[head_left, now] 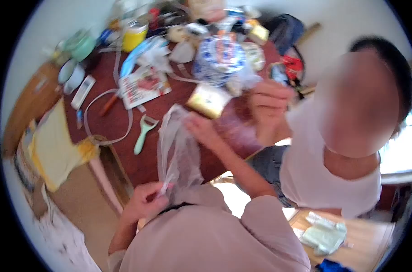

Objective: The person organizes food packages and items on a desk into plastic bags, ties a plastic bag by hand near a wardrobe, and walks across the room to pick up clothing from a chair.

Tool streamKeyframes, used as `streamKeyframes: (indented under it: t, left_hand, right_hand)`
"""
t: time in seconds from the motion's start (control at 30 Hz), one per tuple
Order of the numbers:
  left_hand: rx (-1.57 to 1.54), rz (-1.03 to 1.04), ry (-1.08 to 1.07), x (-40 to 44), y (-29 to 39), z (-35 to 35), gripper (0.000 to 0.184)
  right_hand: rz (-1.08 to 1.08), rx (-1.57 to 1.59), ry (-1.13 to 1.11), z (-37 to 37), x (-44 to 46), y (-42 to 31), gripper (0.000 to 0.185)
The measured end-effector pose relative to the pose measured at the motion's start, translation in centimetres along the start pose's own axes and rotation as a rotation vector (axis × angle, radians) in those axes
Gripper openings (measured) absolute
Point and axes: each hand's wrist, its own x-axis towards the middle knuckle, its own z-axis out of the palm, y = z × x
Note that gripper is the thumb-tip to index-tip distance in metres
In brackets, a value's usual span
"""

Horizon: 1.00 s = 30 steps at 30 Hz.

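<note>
A clear plastic bag [181, 149] hangs stretched between my two hands at the near edge of the table. My left hand [147, 201] is closed, pinching the bag's lower edge close to my waist. Higher up, my right hand [201, 129] grips the bag near its top end, its fingertips partly blurred. A light green peeler [144, 135] lies on the table just left of the bag. Beyond my right hand is a gold and white box [209, 99].
Another person [333, 172] in a white top stands at the right, one hand [270, 103] raised over the table [142, 165]. A blue-and-white pot [219, 59], a printed packet [144, 87], a white cable and several cups crowd the tabletop. A yellow cloth [56, 145] hangs at left.
</note>
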Motion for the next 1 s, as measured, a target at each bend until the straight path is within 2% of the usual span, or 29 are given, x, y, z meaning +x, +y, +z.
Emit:
streamKeyframes:
  t: [0.07,0.13,0.23,0.27,0.37,0.47,0.57,0.7,0.8,0.87,0.9,0.93,0.97,1.0]
  left_hand:
    - [-0.005,-0.067,-0.058,0.8,0.3,1.7,0.048]
    - [-0.031,-0.100,-0.101,2.2,1.3,3.2,0.054]
    - [-0.040,-0.104,-0.101,2.6,2.4,4.4,0.058]
    - [0.009,-0.081,-0.101,2.9,2.1,4.8,0.057]
    - [0.068,-0.088,-0.120,3.5,1.6,5.4,0.056]
    - [0.138,-0.096,-0.126,4.3,0.7,6.4,0.050]
    - [0.205,-0.152,-0.135,4.8,-1.0,7.1,0.038]
    - [0.325,-0.155,-0.170,4.8,1.3,8.0,0.023]
    - [0.317,0.101,0.012,3.9,0.6,8.3,0.022]
    - [0.470,0.428,0.273,4.6,-0.4,6.8,0.029]
    - [0.562,0.569,0.423,4.6,-0.5,5.7,0.033]
    - [0.710,0.568,0.484,4.8,-0.4,4.2,0.038]
    - [0.881,0.594,0.629,6.0,-0.4,3.1,0.053]
    - [0.914,0.512,0.653,7.0,0.6,2.1,0.061]
  right_hand:
    - [-0.102,-0.064,0.141,0.4,-1.2,2.7,0.023]
    - [0.033,0.019,0.211,-1.0,-3.2,0.5,0.028]
    - [-0.056,0.058,0.395,-2.1,-5.9,-1.4,0.031]
    - [0.021,-0.039,0.322,-3.1,-6.8,-2.4,0.032]
    - [0.308,0.328,-0.032,-3.4,-9.7,-7.0,0.035]
    - [-0.039,0.136,-0.096,0.4,-10.8,-4.4,0.046]
    - [-0.066,0.358,-0.201,0.3,-12.3,-7.2,0.053]
    - [0.045,0.427,-0.272,-0.6,-12.7,-7.1,0.051]
    - [0.097,0.375,-0.257,-0.9,-13.1,-6.4,0.045]
    - [0.172,0.396,-0.215,-2.3,-13.1,-6.9,0.041]
    - [0.058,0.395,-0.130,-2.8,-13.0,-6.0,0.040]
    - [-0.054,0.416,-0.076,-2.9,-12.8,-4.9,0.039]
    - [-0.055,0.468,-0.084,-3.7,-12.4,-4.6,0.037]
    - [-0.002,0.343,-0.075,-4.6,-12.4,-5.1,0.037]
